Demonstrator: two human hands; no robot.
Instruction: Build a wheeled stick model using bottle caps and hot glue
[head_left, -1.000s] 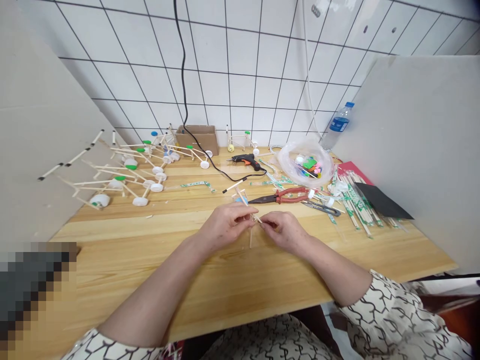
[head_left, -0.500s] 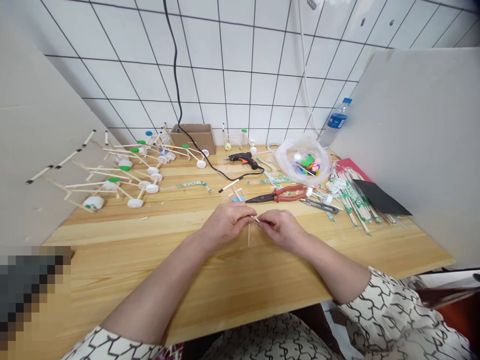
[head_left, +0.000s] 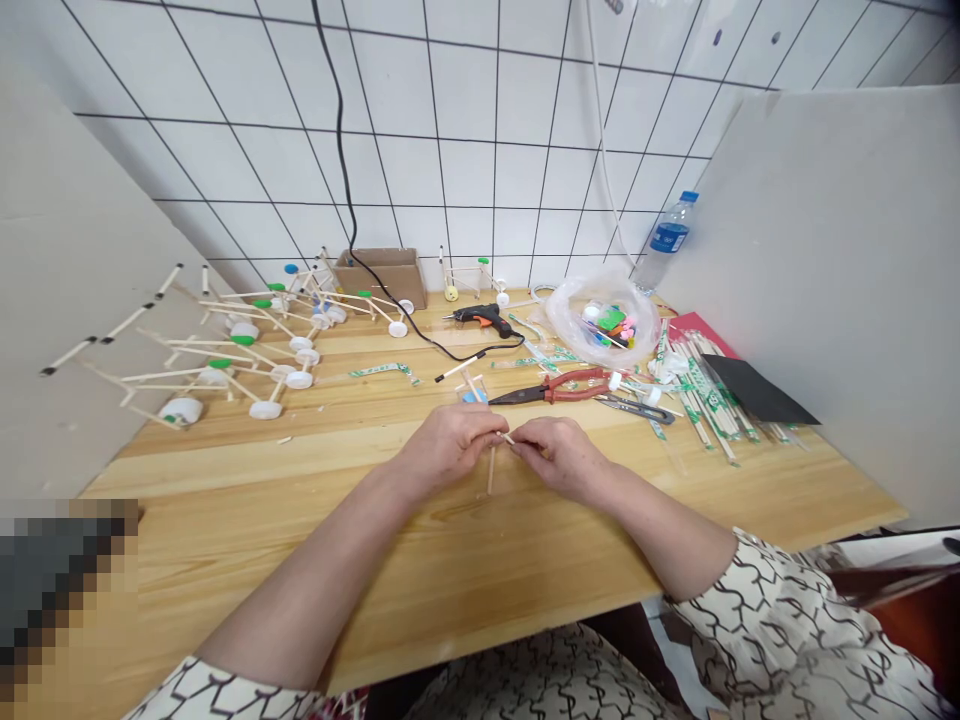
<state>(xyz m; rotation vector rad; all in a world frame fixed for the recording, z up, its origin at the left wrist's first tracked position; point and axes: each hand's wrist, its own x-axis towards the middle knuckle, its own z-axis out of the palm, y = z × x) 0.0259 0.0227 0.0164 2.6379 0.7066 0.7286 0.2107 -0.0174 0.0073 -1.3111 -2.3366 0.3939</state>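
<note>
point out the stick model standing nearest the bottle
The stick model right of the cardboard box, behind the glue gun; the others stand farther left.

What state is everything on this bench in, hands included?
Left hand: fingers pinching wooden sticks
Right hand: fingers pinching a short stick's end
Glue gun: lying down, cord attached
Pliers: lying down
Bottle: capped
Plastic bag: open, coloured pieces inside
Cardboard box: open-topped
Stick frames: joined, white discs attached
Wrapped sticks: heaped
</note>
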